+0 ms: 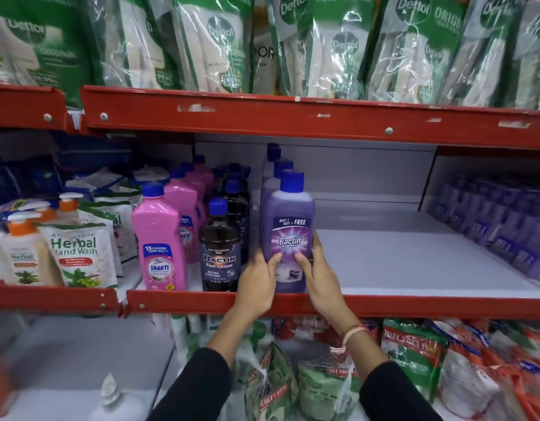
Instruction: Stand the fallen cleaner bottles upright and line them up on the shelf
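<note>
A: What stands on the shelf (414, 302), going from the left?

B: Hand wash pouches (80, 253), then a row of pink bottles (159, 238), a row of dark bottles (220, 256), and a row of purple bottles led by the front purple bottle (288, 220). Right of that the shelf board is bare, up to some blurred purple packs (505, 226) at the far side.

A: And the hands?

B: The left hand (258, 284) and the right hand (319, 275) both grasp the lower body of the front purple bottle, thumbs on its label. It stands upright at the shelf's front edge, just beside the dark row.

A: Which step is that?

B: Likely squaring this bottle into its row. No fallen bottle shows here. Next it probably needs a small nudge to line up with those behind, then letting go.
</note>
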The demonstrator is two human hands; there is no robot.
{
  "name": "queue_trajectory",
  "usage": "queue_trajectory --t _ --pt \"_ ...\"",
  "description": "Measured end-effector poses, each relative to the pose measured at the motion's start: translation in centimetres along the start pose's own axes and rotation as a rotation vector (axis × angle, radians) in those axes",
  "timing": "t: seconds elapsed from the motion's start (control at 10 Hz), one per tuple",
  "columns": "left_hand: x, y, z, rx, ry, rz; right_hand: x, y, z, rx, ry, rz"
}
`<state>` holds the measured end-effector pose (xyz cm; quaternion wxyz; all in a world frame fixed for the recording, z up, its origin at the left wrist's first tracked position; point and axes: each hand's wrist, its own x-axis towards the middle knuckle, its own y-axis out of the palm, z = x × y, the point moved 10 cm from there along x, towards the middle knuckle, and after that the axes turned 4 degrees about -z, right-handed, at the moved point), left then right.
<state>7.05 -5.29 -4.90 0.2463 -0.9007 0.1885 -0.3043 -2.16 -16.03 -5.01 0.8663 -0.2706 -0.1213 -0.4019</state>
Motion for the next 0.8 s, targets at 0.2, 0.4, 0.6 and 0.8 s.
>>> queue_trajectory --t 0.2,0.4,0.6,0.8 --pt "-1.6 -0.9 -0.9 0.068 0.035 0.000 -1.8 -0.7 0.9 -0.066 -0.015 -0.014" --pt "-2.3 -0.8 -0.5 0.030 0.011 0.053 -2.9 -0.9 1.9 -0.068 0.003 -0.016" --pt "-3.3 -0.5 0.0 0.037 -0.011 0.150 -3.4 -0.9 2.1 -0.093 -0.016 0.032" --pt "-4.8 -8.4 -5.1 -0.016 0.319 -0.201 -4.6 -4.6 9.7 -0.318 -0.312 -0.292"
